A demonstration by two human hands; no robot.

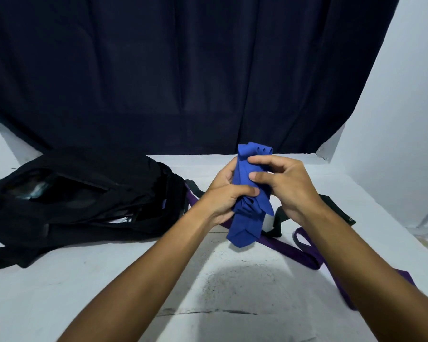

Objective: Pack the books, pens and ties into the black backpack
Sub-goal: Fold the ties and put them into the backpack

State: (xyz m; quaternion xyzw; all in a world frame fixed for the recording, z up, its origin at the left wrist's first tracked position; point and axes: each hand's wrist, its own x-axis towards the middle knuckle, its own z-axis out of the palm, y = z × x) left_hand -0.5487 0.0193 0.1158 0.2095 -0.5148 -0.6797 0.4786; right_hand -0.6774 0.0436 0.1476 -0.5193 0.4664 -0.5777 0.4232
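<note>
Two hands on one folded bundle, head view only. Left hand grips the blue tie round its middle, fingers curled about the folds; right hand pinches the upper layers with thumb and fingertips. Bundle held above the tabletop, right of the black backpack, which lies on its side with its mouth gaping. Long axis near upright, pointed blade end down, fold loops up. Judged light, limp, slippery; likely to unfold unless held across the middle where the layers stack. Purple tie and black tie trail loose on the tabletop beneath.
</note>
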